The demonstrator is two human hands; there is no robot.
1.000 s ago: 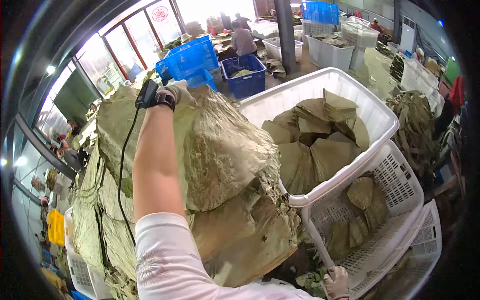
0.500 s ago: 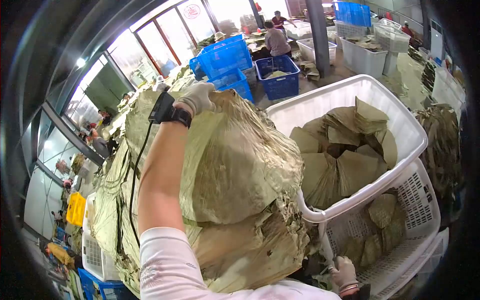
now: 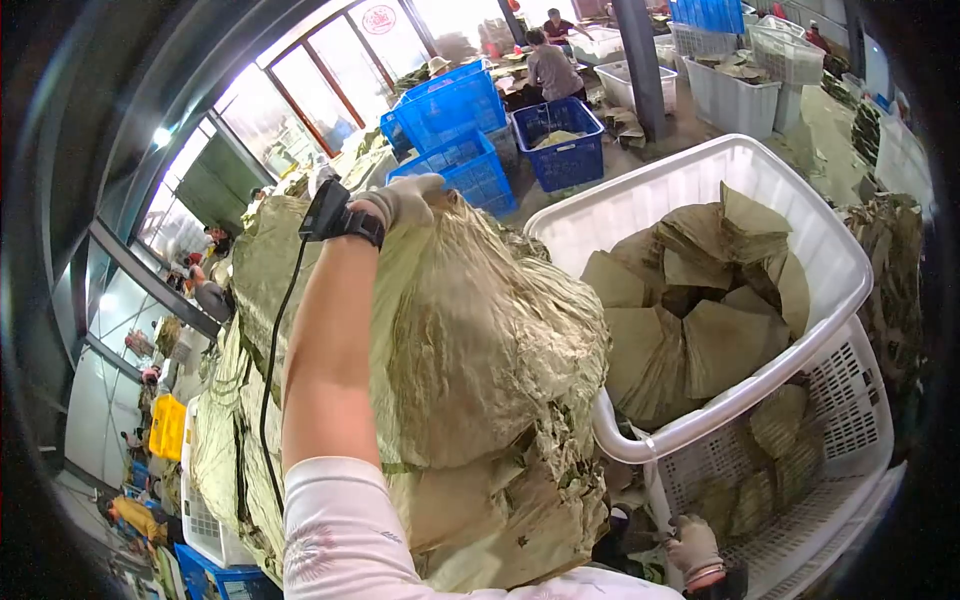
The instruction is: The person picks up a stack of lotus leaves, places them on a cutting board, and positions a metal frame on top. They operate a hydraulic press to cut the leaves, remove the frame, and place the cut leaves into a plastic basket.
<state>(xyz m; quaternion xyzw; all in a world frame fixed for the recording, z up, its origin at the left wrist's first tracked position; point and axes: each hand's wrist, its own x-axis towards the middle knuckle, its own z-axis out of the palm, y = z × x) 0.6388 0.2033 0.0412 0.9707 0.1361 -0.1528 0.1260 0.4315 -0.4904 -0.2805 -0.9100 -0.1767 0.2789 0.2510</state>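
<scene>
My left hand (image 3: pixel 408 200), in a pale glove, grips the top edge of a big pile of dried, greenish-tan leaves (image 3: pixel 470 340) with fingers curled over it. That wrist carries a black strap with a boxy device and a cable. At lower right, my right hand (image 3: pixel 694 548), also gloved, is closed beside the lower white basket (image 3: pixel 850 380); what its fingers hold is too small to make out. Above that basket rests a white tub (image 3: pixel 735 395) with fanned bundles of flat leaves (image 3: pixel 735 340) inside. More leaf bundles (image 3: pixel 778 420) lie in the lower basket.
Blue crates (image 3: pixel 455 120) and a darker blue crate (image 3: pixel 560 150) stand ahead. A grey post (image 3: pixel 640 70) rises behind the tub. People (image 3: pixel 553 70) work farther back among white tubs (image 3: pixel 735 98). A yellow crate (image 3: pixel 167 427) is at left; more leaves (image 3: pixel 885 290) are stacked at right.
The view has shifted slightly, moving the tub and baskets a little in the picture. My left hand stays on top of the leaf pile; my right hand stays low by the basket.
</scene>
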